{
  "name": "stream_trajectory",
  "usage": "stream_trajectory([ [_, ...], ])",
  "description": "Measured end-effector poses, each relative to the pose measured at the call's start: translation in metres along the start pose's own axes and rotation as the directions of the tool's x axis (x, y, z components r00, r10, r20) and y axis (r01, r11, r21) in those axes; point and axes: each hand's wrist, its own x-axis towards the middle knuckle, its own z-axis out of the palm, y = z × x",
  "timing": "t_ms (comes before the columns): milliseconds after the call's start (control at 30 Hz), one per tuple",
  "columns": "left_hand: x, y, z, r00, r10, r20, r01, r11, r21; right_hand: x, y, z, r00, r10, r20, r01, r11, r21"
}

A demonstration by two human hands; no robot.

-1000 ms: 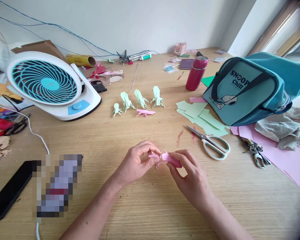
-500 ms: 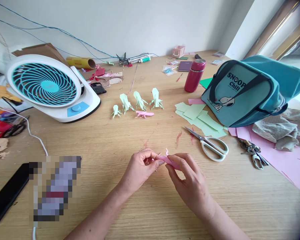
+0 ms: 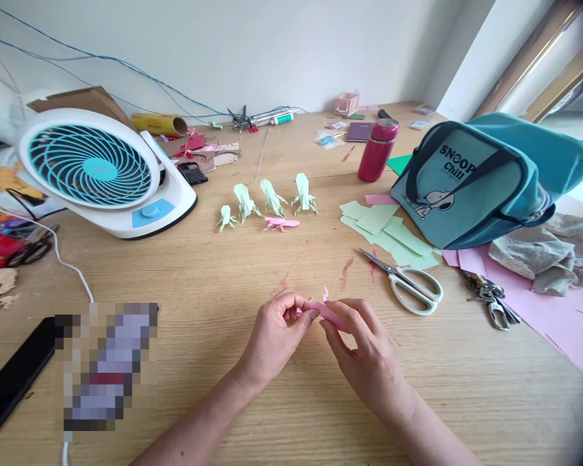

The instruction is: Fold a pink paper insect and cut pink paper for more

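A small folded pink paper figure (image 3: pixel 331 314) is pinched between both hands above the near middle of the table; a thin curled strip of it sticks up between them. My left hand (image 3: pixel 278 330) grips one end with thumb and forefinger. At the other end, my right hand (image 3: pixel 366 353) pinches with thumb and fingertips. Much of the figure is covered by the fingers. Beyond the hands stand several pale green origami insects (image 3: pixel 271 197) in a row, with a pink origami insect (image 3: pixel 282 224) in front of them.
Scissors (image 3: pixel 411 285) with white handles lie right of my hands, near green paper sheets (image 3: pixel 383 226) and keys (image 3: pixel 493 301). A teal bag (image 3: pixel 459 184) and a red flask (image 3: pixel 379 150) stand behind. At left are a white fan (image 3: pixel 111 171) and a black phone (image 3: pixel 22 375).
My hands stay at nearly the same spot, both still pinching the pink paper figure. Its tilt differs only slightly. The whole view has shifted a little.
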Motion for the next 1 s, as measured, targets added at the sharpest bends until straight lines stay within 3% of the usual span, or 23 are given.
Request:
stream_trajectory([
  [300,-0.006,0.003,0.001,0.954,0.3,-0.028,-0.292,0.942,0.163,0.005,-0.002,-0.003,0.993,0.115,0.027,-0.118,0.969,0.217],
  [533,-0.007,0.003,0.0,0.933,0.358,-0.031,-0.35,0.924,0.157,0.008,-0.001,-0.005,0.985,0.171,0.026,-0.17,0.931,0.323],
  [733,-0.01,0.003,0.003,0.927,0.373,-0.02,-0.364,0.914,0.18,0.01,0.0,-0.006,0.989,0.146,-0.004,-0.137,0.938,0.318],
  [1000,-0.009,-0.002,0.004,0.922,0.387,0.011,-0.379,0.896,0.233,0.012,0.003,-0.007,0.979,0.188,0.075,-0.202,0.92,0.337],
])
